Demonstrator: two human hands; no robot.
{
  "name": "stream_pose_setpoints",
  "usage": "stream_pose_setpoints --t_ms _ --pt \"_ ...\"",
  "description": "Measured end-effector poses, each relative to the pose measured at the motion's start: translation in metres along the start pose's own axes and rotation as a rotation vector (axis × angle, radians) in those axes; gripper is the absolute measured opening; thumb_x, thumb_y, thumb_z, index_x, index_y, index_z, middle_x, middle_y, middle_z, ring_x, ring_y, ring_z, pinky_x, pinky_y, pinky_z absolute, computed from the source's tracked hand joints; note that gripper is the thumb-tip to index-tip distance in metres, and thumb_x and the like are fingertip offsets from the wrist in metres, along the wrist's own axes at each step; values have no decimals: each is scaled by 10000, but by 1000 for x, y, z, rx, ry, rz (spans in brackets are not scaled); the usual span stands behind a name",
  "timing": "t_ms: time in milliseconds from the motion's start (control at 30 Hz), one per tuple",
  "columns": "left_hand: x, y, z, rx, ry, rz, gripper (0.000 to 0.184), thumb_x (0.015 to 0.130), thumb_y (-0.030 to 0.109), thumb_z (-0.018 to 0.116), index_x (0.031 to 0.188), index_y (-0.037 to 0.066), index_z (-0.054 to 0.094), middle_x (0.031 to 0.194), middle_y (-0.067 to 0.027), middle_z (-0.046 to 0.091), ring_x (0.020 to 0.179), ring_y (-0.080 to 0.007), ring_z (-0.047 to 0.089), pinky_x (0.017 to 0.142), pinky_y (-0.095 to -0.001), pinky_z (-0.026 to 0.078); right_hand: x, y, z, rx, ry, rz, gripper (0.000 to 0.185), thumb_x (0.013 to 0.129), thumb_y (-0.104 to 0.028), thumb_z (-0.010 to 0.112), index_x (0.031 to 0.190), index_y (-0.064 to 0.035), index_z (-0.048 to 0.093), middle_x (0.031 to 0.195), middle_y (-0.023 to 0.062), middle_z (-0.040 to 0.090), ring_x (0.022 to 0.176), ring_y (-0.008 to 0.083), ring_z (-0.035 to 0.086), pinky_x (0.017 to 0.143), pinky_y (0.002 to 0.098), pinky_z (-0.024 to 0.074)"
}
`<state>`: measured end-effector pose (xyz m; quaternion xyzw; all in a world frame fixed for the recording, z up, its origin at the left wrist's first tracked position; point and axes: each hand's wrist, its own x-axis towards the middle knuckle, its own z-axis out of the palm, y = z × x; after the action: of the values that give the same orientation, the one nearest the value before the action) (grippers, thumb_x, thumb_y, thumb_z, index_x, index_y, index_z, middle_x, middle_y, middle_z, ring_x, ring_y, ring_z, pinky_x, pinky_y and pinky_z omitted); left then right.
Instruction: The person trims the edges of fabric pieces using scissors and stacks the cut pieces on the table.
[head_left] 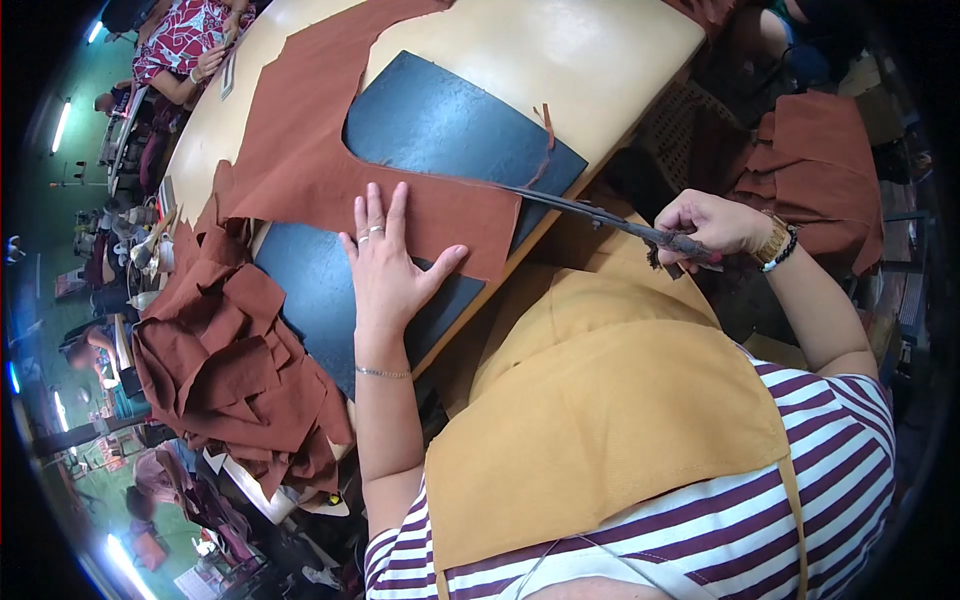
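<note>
My left hand (pixel 385 265) lies flat with its fingers spread on a rust-brown piece of fabric (pixel 450 215). The fabric stretches over a dark blue board (pixel 450 115) and on toward the far side of the table. In my right hand (pixel 712 228) are long dark scissors (pixel 595 213), my fingers closed around their wrapped handles. Their blades point left and meet the fabric's upper edge near its right end. A thin curled offcut strip (pixel 547 135) rises from that edge by the blades. Whether the blades are parted I cannot tell.
A crumpled heap of rust-brown fabric (pixel 225 350) hangs at the table's left side. More folded rust-brown fabric (pixel 815 170) is stacked at the right. The pale tabletop (pixel 590 60) ends close to my apron (pixel 610 420). Another person (pixel 190 45) sits across the table, at the upper left.
</note>
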<state>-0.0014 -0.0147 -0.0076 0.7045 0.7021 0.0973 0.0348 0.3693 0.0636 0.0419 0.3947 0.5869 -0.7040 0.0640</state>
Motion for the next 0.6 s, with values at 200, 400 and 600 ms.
stream_pose_setpoints --t_ms 200,400,600 --pt "-2 2 -2 66 -25 -84 1097 614 725 673 1445 102 319 1515 -219 211 1398 -401 199 1055 -645 186 2 1 -3 2 -17 1 261 838 -271 694 819 -11 678 616 15 604 525 51 552 469 194 396" --pt "-2 7 -3 67 -41 -61 1098 617 732 664 1453 118 306 1524 -207 198 1404 -390 189 1037 -678 175 18 -4 -2 4 -49 -47 289 837 -297 698 810 -11 675 611 16 607 505 47 549 445 186 372" --pt "-3 7 -4 82 -50 -92 1083 628 723 662 1458 129 301 1534 -184 192 1413 -371 178 1034 -685 158 11 -4 -2 -5 -22 -9 280 839 -286 700 816 -7 677 606 27 618 505 48 547 448 187 376"
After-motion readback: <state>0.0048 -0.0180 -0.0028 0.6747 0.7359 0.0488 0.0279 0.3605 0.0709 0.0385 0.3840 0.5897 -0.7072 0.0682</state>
